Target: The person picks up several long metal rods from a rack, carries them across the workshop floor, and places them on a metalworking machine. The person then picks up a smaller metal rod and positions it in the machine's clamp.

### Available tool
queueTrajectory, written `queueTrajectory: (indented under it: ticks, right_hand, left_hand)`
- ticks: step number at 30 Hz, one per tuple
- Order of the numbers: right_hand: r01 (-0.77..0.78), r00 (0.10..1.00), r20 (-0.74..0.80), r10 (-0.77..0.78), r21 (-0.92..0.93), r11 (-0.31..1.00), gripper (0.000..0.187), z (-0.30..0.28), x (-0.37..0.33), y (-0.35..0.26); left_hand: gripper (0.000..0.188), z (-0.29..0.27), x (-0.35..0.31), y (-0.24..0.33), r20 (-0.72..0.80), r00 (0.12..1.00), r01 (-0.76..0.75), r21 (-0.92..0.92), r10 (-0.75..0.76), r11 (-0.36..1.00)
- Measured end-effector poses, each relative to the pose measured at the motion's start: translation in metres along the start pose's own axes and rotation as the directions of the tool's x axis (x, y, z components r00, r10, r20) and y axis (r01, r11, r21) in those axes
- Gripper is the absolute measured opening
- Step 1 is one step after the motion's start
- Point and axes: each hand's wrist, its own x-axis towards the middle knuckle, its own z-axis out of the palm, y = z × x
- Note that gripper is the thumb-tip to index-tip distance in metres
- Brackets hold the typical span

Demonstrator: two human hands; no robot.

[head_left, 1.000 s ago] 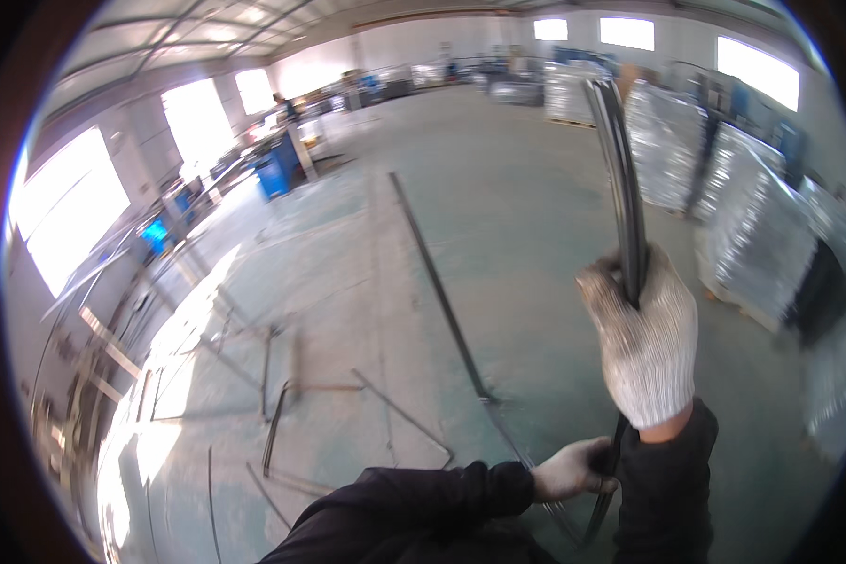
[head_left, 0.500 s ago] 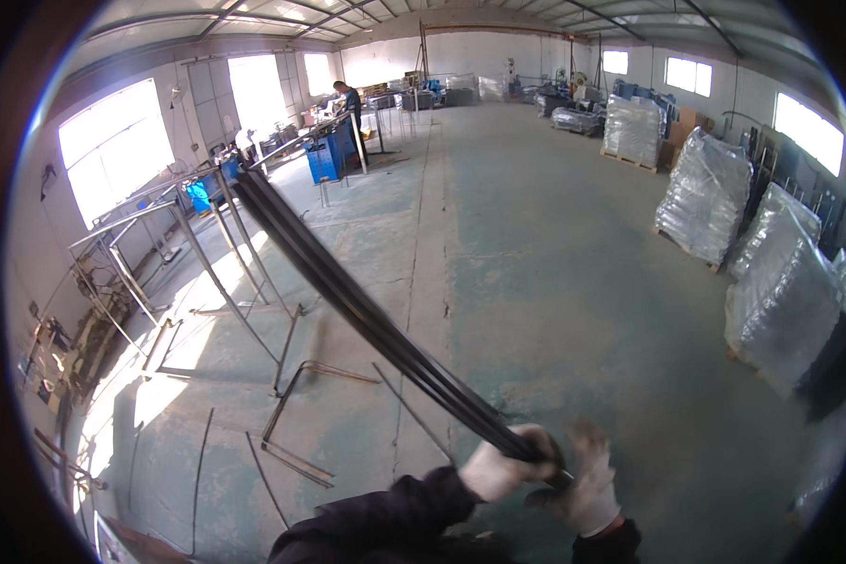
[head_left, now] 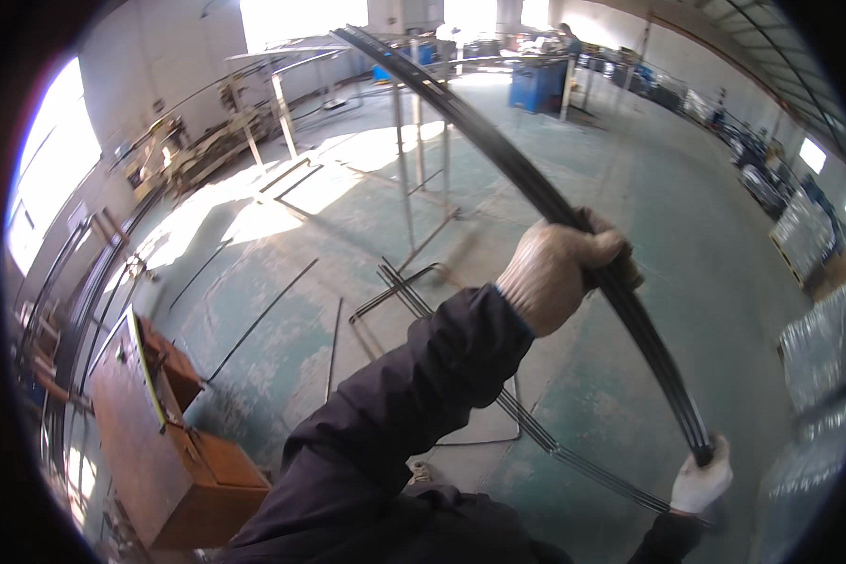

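Observation:
My left hand (head_left: 566,268), in a pale work glove, is wrapped round a bundle of long dark metal tubes (head_left: 498,146). The bundle slants from the far upper left down to the near right, held above the floor. At its near end is my right hand (head_left: 703,479), gloved in white; its fingers are closed about the tube ends, though partly hidden. Below the bundle, more dark tubes (head_left: 573,458) lie on the floor, passing behind my left arm.
A brown wooden cabinet (head_left: 150,451) stands at the near left, beside a rack of long tubes (head_left: 80,282). Thin rods (head_left: 268,315) lie on the floor. Farther off are metal frames (head_left: 404,169), a blue machine (head_left: 536,86) and a person (head_left: 570,42). Wrapped pallets (head_left: 806,235) line the right.
The view has swung left. My left hand is now farther up the bundle from its near end. My right hand, earlier blurred beside that end, now grips it, well apart from the left.

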Motion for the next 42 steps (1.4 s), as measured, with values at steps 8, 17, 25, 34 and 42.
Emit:
queueTrajectory:
  ticks: [8, 17, 25, 34, 42]
  right_hand:
    - [0.334, 0.935, 0.137, -0.327, -0.028, 0.942, 0.033, 0.14, 0.051, -0.191]
    - [0.357, 0.886, 0.211, -0.413, 0.257, 0.898, 0.04, 0.321, 0.059, -0.396]
    - [0.513, 0.793, 0.13, -0.595, 0.385, 0.767, 0.036, 0.533, 0.056, -0.6]
    - [0.531, 0.781, 0.18, -0.598, 0.313, 0.788, 0.016, 0.739, 0.024, -0.878]
    - [0.622, 0.738, 0.171, -0.653, 0.206, 0.756, 0.013, 0.87, -0.021, -1.146]
  left_hand:
    - [0.022, -0.136, -0.044, 0.192, -0.178, 0.973, -0.137, 0.076, 0.148, 0.988]
    - [0.05, -0.266, -0.121, 0.387, -0.138, 0.925, -0.252, 0.474, 0.353, 0.844]
    - [0.057, -0.412, -0.281, 0.469, -0.653, 0.612, 0.19, 0.669, 0.446, 0.719]
    - [0.02, -0.57, -0.64, 0.446, -0.888, -0.342, -0.164, 0.378, 0.307, 0.911]
    - [0.02, -0.782, -0.722, 0.541, -0.868, -0.489, -0.449, 0.169, -0.083, 0.878]
